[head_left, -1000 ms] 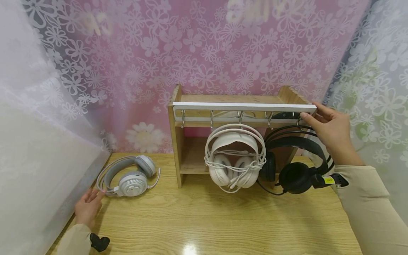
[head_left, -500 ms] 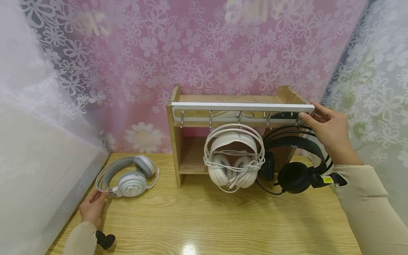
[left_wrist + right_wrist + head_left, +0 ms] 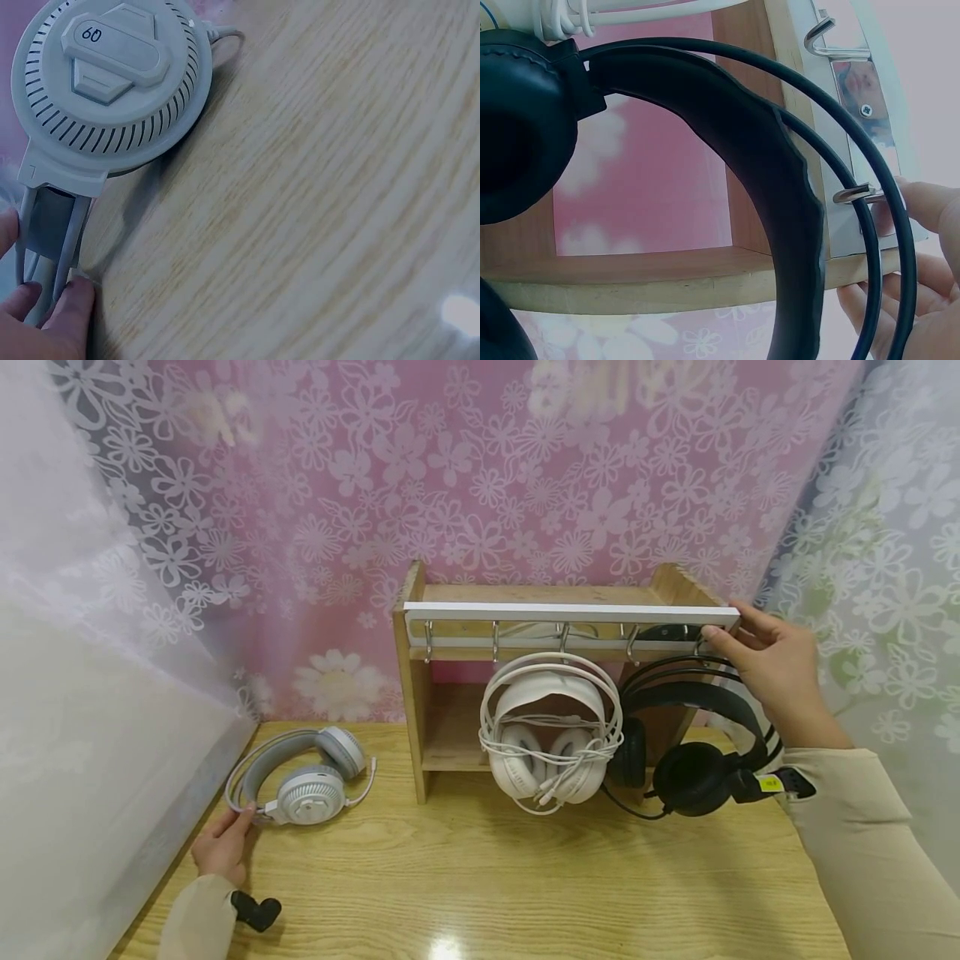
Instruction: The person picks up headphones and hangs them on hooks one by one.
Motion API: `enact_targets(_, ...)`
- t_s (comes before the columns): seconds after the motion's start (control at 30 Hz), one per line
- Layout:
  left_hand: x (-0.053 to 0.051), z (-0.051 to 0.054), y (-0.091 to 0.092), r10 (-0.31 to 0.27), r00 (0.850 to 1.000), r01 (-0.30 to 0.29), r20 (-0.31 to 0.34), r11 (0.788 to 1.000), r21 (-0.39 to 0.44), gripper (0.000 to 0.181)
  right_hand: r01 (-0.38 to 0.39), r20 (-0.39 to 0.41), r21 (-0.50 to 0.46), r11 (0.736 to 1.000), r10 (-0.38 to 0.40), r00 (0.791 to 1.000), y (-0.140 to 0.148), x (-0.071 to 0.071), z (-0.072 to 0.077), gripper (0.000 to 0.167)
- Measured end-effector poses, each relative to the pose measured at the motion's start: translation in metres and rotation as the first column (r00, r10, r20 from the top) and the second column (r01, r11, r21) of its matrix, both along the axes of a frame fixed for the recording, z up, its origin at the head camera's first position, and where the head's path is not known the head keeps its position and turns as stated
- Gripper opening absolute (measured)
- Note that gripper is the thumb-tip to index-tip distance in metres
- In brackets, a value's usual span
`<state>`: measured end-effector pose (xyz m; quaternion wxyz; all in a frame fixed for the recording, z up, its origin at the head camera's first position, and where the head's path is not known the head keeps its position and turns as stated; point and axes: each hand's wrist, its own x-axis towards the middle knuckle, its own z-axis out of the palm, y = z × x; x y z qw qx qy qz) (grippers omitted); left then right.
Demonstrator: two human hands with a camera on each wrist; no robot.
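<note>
A white-and-grey headset [image 3: 311, 793] lies on the table at the left, its microphone boom pointing right. My left hand [image 3: 222, 846] holds its headband by the near end; in the left wrist view the fingers [image 3: 71, 311] lie around the thin headband tubes below the earcup [image 3: 112, 75] marked 60. My right hand [image 3: 776, 668] grips the right end of the white hook rail [image 3: 570, 610], thumb on the front and fingers behind. Under that hand a black headset [image 3: 697, 777] hangs from the end hook [image 3: 859, 193]. A white headset [image 3: 551, 735], wrapped in its cable, hangs from the middle hook.
The rail runs across the front of a wooden shelf [image 3: 416, 718] on the wood-grain table [image 3: 450, 877]. Several metal hooks [image 3: 495, 641] stick out from it. Flowered pink cloth [image 3: 480, 485] stands behind, with pale cloth walls on both sides.
My left hand has moved slightly right and closed on the headset's headband. The right hand keeps its grip on the rail, and the hanging headsets have not moved.
</note>
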<state>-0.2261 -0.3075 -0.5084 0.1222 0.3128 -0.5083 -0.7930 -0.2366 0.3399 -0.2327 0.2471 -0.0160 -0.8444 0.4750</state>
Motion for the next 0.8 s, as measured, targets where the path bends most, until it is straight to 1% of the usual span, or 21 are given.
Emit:
enact_targets(0.03,0.000,0.001,0.000,0.006,1.000,-0.006,-0.012,0.999,0.034,0.065,0.001,-0.001,0.000,1.000,-0.001,1.000,0.000,0.000,0.000,0.063)
enact_targets(0.07,0.000,0.001,0.000,0.006,1.000,-0.005,-0.020,0.999,0.048,0.066,0.001,0.000,0.000,1.000,-0.001,1.000,0.000,0.000,0.000,0.063)
enact_targets(0.1,-0.001,0.002,0.000,0.014,1.000,-0.013,-0.020,0.997,0.078,0.068,-0.002,0.001,-0.004,1.000,0.002,1.000,0.000,0.000,0.000,0.063)
enact_targets(0.17,0.000,0.003,0.000,0.022,1.000,-0.021,-0.014,0.994,0.103,0.072,-0.003,0.004,-0.006,1.000,0.003,1.000,0.000,0.000,0.000,0.063)
enact_targets(0.3,0.001,0.004,0.000,0.022,1.000,-0.021,-0.004,0.993,0.115,0.075,-0.001,0.003,-0.006,1.000,0.001,1.000,0.000,0.000,0.000,0.063)
enact_targets(0.4,0.002,0.003,0.000,0.019,1.000,-0.019,-0.003,0.994,0.105,0.069,0.003,-0.006,-0.001,1.000,-0.003,1.000,-0.001,0.000,0.000,0.062)
enact_targets(0.47,0.002,0.003,-0.002,0.029,1.000,-0.028,-0.005,0.992,0.123,0.053,0.000,-0.016,-0.003,1.000,0.000,1.000,-0.001,0.000,-0.001,0.062)
enact_targets(0.57,0.002,0.002,-0.004,0.022,1.000,-0.018,-0.022,0.987,0.160,0.015,-0.004,-0.030,-0.010,1.000,0.004,1.000,-0.001,0.000,-0.002,0.062)
enact_targets(0.6,0.003,0.003,-0.005,0.015,0.999,-0.009,-0.030,0.983,0.186,0.005,-0.005,-0.033,-0.013,1.000,0.004,0.999,-0.001,0.000,-0.002,0.062)
enact_targets(0.63,0.003,0.004,-0.006,0.007,0.999,0.001,-0.036,0.976,0.219,0.011,-0.005,-0.035,-0.015,1.000,0.004,0.999,-0.001,0.000,-0.002,0.062)
enact_targets(0.7,0.005,0.007,-0.006,-0.027,0.999,0.037,-0.039,0.962,0.269,0.022,-0.003,-0.035,-0.014,1.000,0.003,0.999,-0.001,0.000,-0.003,0.062)
enact_targets(0.8,0.006,0.011,-0.006,-0.061,0.998,0.065,-0.020,0.944,0.322,0.023,-0.001,-0.033,-0.016,1.000,0.001,0.999,0.000,-0.001,-0.003,0.061)
